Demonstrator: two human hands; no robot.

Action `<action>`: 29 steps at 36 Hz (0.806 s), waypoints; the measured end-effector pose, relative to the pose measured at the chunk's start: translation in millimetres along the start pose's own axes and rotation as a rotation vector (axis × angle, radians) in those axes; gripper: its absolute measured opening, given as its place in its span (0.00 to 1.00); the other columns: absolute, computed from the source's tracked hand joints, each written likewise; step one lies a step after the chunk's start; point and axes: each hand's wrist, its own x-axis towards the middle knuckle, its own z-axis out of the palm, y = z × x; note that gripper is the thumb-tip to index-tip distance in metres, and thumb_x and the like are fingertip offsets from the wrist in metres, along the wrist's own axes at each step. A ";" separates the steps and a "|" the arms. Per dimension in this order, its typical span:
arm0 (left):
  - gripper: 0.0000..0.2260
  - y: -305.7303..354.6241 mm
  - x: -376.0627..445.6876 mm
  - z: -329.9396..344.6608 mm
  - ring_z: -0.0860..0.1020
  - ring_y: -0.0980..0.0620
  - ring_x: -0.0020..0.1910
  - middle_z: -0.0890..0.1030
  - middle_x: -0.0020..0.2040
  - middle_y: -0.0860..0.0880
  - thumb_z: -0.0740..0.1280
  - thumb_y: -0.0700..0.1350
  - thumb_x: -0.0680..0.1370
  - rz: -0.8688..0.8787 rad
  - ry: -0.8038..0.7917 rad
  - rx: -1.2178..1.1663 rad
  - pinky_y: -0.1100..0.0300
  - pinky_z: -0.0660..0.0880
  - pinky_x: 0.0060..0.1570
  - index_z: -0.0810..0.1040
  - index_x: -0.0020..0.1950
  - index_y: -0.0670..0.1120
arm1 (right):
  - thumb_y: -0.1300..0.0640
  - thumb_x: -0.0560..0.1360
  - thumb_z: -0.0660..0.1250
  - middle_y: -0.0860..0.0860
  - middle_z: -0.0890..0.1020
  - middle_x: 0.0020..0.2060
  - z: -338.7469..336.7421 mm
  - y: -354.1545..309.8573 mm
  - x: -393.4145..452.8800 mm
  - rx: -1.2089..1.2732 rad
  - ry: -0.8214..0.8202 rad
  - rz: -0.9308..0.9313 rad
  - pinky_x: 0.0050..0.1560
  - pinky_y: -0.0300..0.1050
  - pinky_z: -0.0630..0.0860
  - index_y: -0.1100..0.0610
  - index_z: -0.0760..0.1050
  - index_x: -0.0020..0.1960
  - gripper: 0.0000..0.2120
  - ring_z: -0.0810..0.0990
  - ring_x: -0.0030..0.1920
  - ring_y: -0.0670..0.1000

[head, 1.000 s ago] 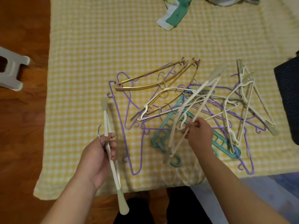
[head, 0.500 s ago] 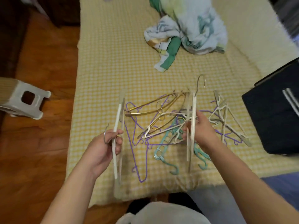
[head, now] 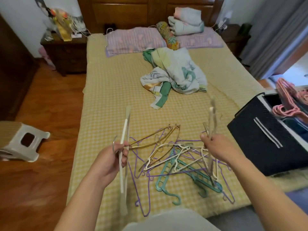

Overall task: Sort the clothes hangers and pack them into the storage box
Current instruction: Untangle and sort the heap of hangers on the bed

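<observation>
No readable text, label, brand, number or sign appeared anywhere in the view. The storage box point(head: 265, 142) bore only two plain pale stripes on its dark side, and the items on the nightstand point(head: 66, 52) were too blurred to read.

Left hand point(head: 110, 160) fisted; right hand point(head: 216, 147) fisted, both raised.

- The bed point(head: 106, 90) has a yellow checked cover.
- A pile of hangers point(head: 175, 157) lies near its front edge: gold, purple, white and teal ones, all tangled.
- A crumpled cloth point(head: 176, 75) sits in the middle.
- Two purple pillows point(head: 133, 40) lie at the far end.
- A dark storage box point(head: 266, 142) rests on the right edge.
</observation>
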 end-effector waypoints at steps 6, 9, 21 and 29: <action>0.09 -9.8 -1.0 5.0 0.68 0.53 0.23 0.73 0.31 0.48 0.61 0.40 0.81 -0.062 0.013 0.010 0.63 0.65 0.24 0.79 0.55 0.40 | 0.43 0.82 0.58 0.51 0.78 0.35 -1.4 -10.2 -1.0 -0.345 -0.053 -0.079 0.39 0.47 0.72 0.55 0.74 0.40 0.19 0.78 0.39 0.54; 0.08 -10.9 -1.0 6.6 0.69 0.52 0.25 0.73 0.32 0.47 0.62 0.40 0.80 -0.075 0.012 -0.007 0.63 0.67 0.25 0.78 0.56 0.41 | 0.46 0.81 0.59 0.51 0.77 0.36 -8.0 -19.6 -9.5 -0.293 0.077 -0.195 0.38 0.49 0.70 0.53 0.70 0.39 0.16 0.78 0.41 0.56; 0.10 7.3 -22.2 22.0 0.86 0.37 0.45 0.81 0.38 0.41 0.59 0.37 0.82 -0.119 -0.208 -0.345 0.47 0.84 0.41 0.79 0.56 0.36 | 0.48 0.84 0.56 0.48 0.77 0.34 -16.9 -75.7 -31.4 0.343 -0.022 -0.358 0.37 0.45 0.68 0.56 0.76 0.41 0.19 0.73 0.34 0.48; 0.10 26.4 -44.7 62.4 0.84 0.33 0.53 0.79 0.63 0.30 0.57 0.37 0.83 -0.135 -0.494 -0.391 0.40 0.83 0.51 0.75 0.59 0.36 | 0.43 0.79 0.60 0.47 0.86 0.45 45.0 -94.5 -14.1 0.413 -0.420 -0.333 0.40 0.43 0.76 0.47 0.82 0.57 0.15 0.81 0.41 0.45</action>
